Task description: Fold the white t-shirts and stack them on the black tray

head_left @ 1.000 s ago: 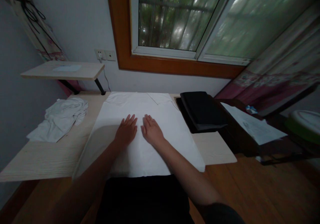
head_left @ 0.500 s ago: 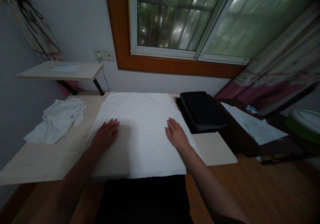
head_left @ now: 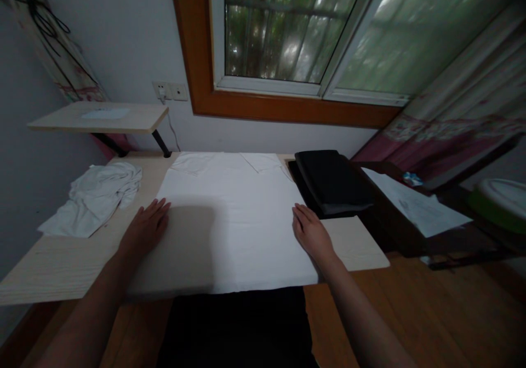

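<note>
Wht cloth [head_left: 246,231] spread flat on tbl [head_left: 57,272], L hand [head_left: 143,226] & R hand [head_left: 312,234] palms-down at opp. side edges, nothing grasped, crumpled cloth [head_left: 96,195] to L, blk folder [head_left: 332,182] to R, window [head_left: 279,42] behind.

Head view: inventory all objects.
Flat cloth: 1, white, table middle
Crumpled fabric: 1, white, table left
Stack: 1, black, table right
Table: 1, pale, below window
Shelf: 1, pale, back left
Papers: 2+, white, shelf, right
Window: 1, brown-framed, back wall
Sockets: 2, white, back wall
Curtains: 2, pale, either side
Side table: 1, dark, right
Round item: 1, green-white, right
Left hand: 1, bare, cloth's left edge
Right hand: 1, bare, cloth's right edge
</note>
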`<state>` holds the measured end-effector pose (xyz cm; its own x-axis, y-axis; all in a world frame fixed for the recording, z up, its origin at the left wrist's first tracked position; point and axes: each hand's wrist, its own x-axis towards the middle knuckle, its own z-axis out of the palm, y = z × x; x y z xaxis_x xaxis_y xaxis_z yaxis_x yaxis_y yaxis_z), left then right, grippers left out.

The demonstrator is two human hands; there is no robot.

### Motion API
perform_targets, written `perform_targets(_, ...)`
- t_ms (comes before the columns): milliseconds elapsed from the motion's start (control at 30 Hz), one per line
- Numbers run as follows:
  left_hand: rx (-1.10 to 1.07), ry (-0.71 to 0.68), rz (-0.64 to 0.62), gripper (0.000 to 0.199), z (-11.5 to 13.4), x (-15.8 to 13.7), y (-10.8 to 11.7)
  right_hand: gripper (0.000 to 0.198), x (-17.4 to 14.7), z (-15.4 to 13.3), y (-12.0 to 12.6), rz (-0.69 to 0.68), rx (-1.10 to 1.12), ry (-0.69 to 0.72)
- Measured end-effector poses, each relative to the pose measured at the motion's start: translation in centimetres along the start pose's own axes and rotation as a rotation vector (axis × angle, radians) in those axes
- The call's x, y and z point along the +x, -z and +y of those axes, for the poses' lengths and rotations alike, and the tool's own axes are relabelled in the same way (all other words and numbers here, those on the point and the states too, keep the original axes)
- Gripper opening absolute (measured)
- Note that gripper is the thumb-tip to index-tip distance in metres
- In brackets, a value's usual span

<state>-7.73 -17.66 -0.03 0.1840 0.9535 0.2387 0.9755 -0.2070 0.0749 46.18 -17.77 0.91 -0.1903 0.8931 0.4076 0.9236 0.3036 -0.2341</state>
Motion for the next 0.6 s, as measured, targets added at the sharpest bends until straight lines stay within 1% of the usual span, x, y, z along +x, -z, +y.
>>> perform_targets(167,0.013,0.008,-0.003,0.054,0.01,0.02,-0.02,0.044,-0.04,-0.14,0.09,0.014,-0.002,-0.016)
perform_targets(400,0.016,0.007,0.028,0.054,-0.34,-0.19,-0.38,0.040,-0.17,-0.48,0.33,0.046,0.004,-0.038)
perform_targets(500,0.008,0.013,0.027,0.053,-0.16,-0.18,-0.18,0.036,-0.43,-0.31,0.41,0.073,-0.004,-0.054)
perform_targets(600,0.007,0.017,0.020,0.053,-0.01,-0.15,0.09,0.034,-0.88,0.07,0.59,0.067,-0.038,-0.057)
